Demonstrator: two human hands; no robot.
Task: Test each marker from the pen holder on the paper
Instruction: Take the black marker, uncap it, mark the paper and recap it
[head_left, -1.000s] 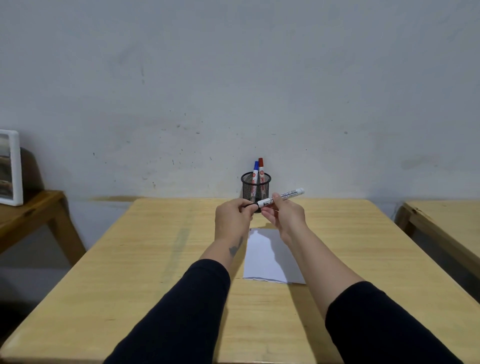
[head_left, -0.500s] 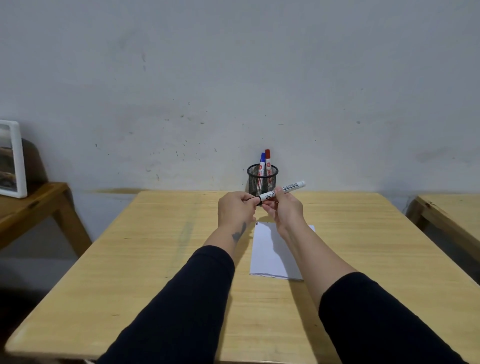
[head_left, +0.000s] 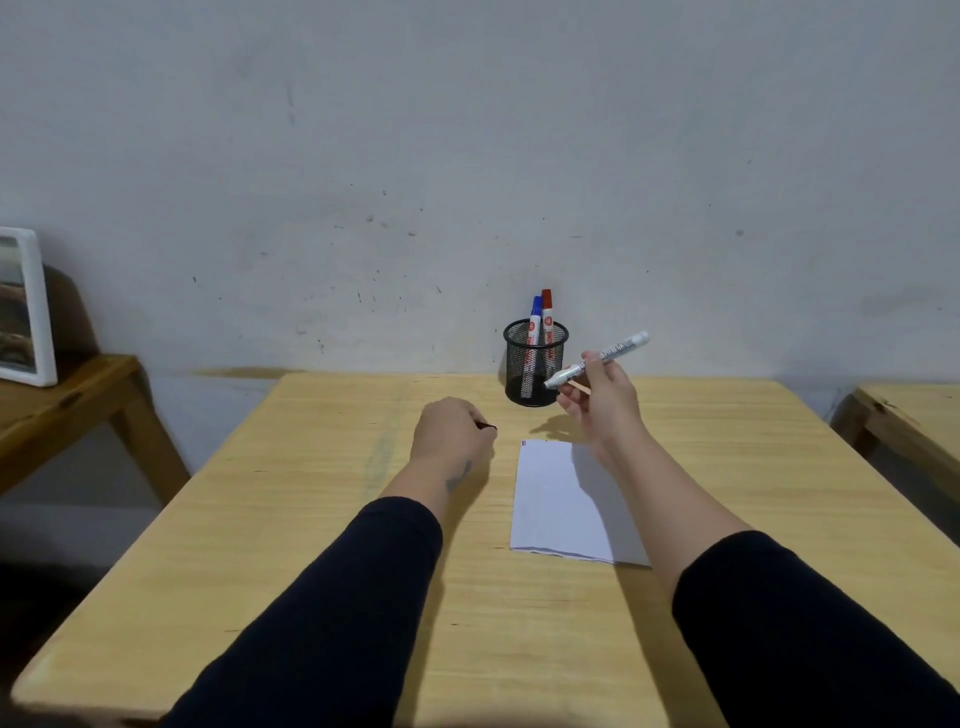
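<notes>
Right hand (head_left: 602, 400) pinching uncapped marker (head_left: 597, 360), long axis slanting, tip down-left toward pen holder (head_left: 535, 369); left hand (head_left: 452, 434) closed around black cap (head_left: 488, 427).

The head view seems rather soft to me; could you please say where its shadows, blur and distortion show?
Head view: dim, even light with no glare; soft shadows fall on the white paper sheet under the right hand and beside the black mesh pen holder; fine marker print is blurred; the pale wooden table edges splay from wide-angle distortion.
</notes>
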